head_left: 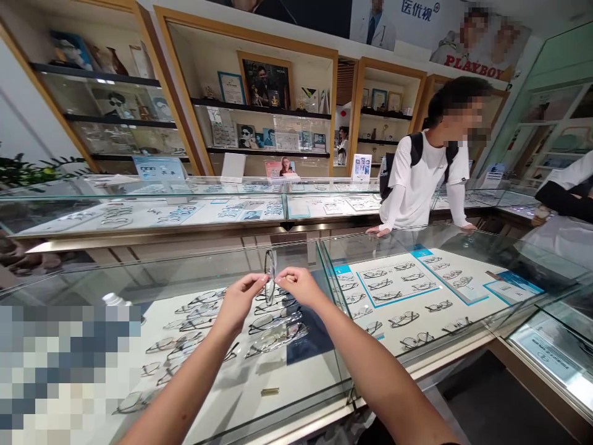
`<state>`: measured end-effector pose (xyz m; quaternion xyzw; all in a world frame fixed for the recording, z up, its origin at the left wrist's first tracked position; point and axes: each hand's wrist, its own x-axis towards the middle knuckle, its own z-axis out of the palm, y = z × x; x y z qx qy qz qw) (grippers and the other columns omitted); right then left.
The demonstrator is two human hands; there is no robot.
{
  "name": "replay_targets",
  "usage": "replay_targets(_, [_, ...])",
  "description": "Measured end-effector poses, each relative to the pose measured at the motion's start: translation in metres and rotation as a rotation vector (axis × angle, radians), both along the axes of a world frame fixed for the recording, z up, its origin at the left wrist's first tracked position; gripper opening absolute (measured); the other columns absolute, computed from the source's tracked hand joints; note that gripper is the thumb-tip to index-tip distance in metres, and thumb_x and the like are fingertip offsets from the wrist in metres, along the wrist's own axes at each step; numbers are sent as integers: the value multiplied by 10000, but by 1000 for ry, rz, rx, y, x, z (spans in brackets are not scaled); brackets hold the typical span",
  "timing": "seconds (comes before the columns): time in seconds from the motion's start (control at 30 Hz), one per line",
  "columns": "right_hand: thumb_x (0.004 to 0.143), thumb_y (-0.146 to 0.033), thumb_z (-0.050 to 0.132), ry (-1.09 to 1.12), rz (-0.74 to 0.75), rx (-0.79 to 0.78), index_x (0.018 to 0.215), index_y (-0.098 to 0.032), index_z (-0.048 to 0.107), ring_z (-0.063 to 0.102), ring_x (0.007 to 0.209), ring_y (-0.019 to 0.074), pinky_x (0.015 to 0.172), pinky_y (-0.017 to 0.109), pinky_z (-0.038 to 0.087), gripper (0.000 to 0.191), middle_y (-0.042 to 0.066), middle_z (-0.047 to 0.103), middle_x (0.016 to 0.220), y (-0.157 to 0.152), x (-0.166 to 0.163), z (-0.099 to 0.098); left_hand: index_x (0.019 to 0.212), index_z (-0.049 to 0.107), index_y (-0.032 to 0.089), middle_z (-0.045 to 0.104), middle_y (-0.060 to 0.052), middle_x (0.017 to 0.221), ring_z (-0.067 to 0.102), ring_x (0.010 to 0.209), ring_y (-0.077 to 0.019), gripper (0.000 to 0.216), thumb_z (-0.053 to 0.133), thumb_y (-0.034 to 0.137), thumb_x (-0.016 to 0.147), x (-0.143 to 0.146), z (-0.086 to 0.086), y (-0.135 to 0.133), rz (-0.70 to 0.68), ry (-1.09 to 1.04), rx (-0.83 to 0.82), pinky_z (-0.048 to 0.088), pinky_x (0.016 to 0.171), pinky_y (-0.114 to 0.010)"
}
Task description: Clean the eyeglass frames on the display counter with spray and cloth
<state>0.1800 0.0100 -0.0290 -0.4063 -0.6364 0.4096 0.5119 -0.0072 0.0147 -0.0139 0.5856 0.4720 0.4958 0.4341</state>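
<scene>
the left hand (241, 298) and right hand (300, 285) each pinch one side of a pair of eyeglasses (269, 269), held edge-on between them, fingers narrow. it seems lifted out for inspection and not yet set down. it hangs above the glass tabletop (152, 278), over the display frames (273, 324) inside, toward the far edge.

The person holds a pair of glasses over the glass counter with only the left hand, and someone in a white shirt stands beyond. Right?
Not quite: both hands hold it. The head view shows the left hand and the right hand each pinching the pair of glasses over the glass counter. Someone in a white shirt does stand beyond.
</scene>
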Motion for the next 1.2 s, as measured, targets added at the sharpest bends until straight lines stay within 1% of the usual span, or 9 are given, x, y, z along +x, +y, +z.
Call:
replay_targets(0.2, [807,-591,698,29,40,-15,836,-193,681,248,546,103,558,265,192,400,-99,296,557,-9,-5,2,929,758,201,781,-88,1038,687,974,-237,532,817,688,723,-4,-9,-10,-74,-67,-2,539,895,-338])
replay_targets(0.4, [827,-544,692,9,21,13,816,-199,668,285,546,109,558,263,237,346,-90,328,562,-9,-4,3,914,724,207,786,-99,1066,696,1055,-264,520,791,694,744,-7,-9,-7,-112,-88,4,539,955,-366])
replay_targets(0.53, [875,-492,651,-47,-116,66,813,-213,651,331,502,113,548,263,269,286,-91,373,529,-13,1,9,929,687,202,785,-113,1068,709,1072,-267,505,773,675,775,-11,-10,-3,-135,-149,3,532,994,-394])
replay_targets(0.63, [962,-463,568,-199,-293,128,891,-227,670,485,502,145,576,272,353,267,-56,561,531,-18,8,15,924,680,199,782,-116,1054,708,1048,-258,480,742,662,812,-14,-9,-2,-127,-95,58,527,998,-400])
replay_targets(0.73, [1011,-440,524,-310,-479,203,992,-233,703,628,599,175,648,288,429,275,14,765,733,-18,15,18,909,671,201,780,-116,1033,707,1031,-256,469,710,663,835,-17,-8,-2,-139,-30,99,531,986,-398])
replay_targets(0.8, [1014,-424,526,-301,-571,231,1066,-234,718,678,681,188,696,299,470,275,49,818,908,-16,19,17,895,665,201,780,-117,1025,709,1020,-255,465,704,662,838,-18,-8,-2,-156,0,107,531,979,-396])
replay_targets(0.87, [1014,-418,526,-254,-605,240,1142,-230,718,704,759,196,731,307,505,298,71,823,1039,-13,21,16,885,662,200,781,-117,1016,712,1014,-255,460,709,655,837,-18,-8,-2,-172,15,107,529,976,-394])
replay_targets(1.1, [1010,-416,531,-209,-461,256,1364,-208,644,705,824,187,727,307,553,425,132,756,1297,-13,15,13,883,679,200,791,-131,1052,715,1014,-267,488,730,679,807,-18,-8,-2,-166,-3,60,546,891,-376])
replay_targets(1.2, [1005,-402,538,-204,-453,263,1395,-224,614,683,763,169,693,302,540,435,118,757,1287,-18,12,16,891,690,192,791,-139,1059,717,1015,-269,521,750,698,780,-17,-8,-2,-165,-28,35,546,869,-369])
